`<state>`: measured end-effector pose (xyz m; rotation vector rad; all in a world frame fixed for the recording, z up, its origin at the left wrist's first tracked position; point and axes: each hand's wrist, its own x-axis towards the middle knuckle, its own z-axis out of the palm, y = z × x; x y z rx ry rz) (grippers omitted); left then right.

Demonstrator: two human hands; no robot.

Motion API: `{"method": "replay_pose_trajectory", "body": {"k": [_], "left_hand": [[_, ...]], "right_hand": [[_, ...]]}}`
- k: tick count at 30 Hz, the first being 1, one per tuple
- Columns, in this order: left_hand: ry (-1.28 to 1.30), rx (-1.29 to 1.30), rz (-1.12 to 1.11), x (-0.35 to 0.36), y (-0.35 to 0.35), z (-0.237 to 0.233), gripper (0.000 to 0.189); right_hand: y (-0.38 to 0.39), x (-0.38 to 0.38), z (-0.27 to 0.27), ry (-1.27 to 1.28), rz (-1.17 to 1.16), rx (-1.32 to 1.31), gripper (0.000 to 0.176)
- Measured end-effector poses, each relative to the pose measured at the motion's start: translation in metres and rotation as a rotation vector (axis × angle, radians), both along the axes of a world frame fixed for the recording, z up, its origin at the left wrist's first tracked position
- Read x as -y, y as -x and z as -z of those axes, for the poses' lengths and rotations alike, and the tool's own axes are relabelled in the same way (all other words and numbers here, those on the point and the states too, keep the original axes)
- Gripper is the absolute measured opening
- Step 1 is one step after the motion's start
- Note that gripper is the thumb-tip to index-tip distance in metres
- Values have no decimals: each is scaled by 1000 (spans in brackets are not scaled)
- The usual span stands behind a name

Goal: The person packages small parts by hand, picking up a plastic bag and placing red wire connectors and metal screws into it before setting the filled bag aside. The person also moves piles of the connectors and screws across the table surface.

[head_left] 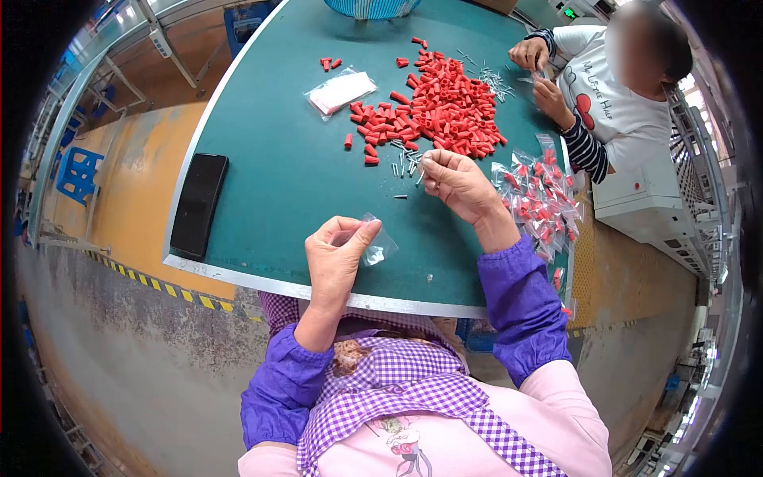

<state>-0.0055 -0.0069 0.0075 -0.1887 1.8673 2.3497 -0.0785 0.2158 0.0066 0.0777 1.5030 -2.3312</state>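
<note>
My left hand (334, 258) is closed, thumb against fingers, on a small clear plastic bag (381, 246) near the table's front edge. No contents show in the bag. Further right, my right hand (459, 187) pinches a thin metal screw (420, 180), partly hidden by the fingertips. Just left of that hand lie several loose metal screws (401, 163). Beyond them spreads a large heap of red plastic sleeves (449, 99). A pile of filled clear bags (540, 195), with red pieces inside, lies to the right of my right hand.
A black phone (200, 205) lies at the table's (270, 175) left edge. White cards in a clear bag (342, 91) lie behind. A blue basket (372, 6) stands at the far edge. Across the right side, a co-worker's hands (542, 79) work beside more screws (497, 83).
</note>
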Motion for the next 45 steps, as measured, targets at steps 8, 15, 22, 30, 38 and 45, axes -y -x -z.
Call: {"method": "replay_pose_trajectory", "body": {"k": [8,15,22,30,38,45], "left_hand": [[113,-150,-31,-11,4,7,7],[335,-280,-47,-5,2,10,15],[339,-378,-132,-13,8,10,24],[555,-507,-126,-13,9,-1,16],[599,-569,-133,-8,10,2,20],[571,-563,-152,-7,12,0,22]], "right_hand": [[-15,17,-3,-12,55,-103,11],[-26,30,-2,-31,54,-130,9],[-43,48,-32,-237,-10,-380,11],[-46,65,-34,-547,-31,-620,11],[-48,62,-52,-806,-111,-651,16],[19,69,-6,-1170,89,-896,27]]}}
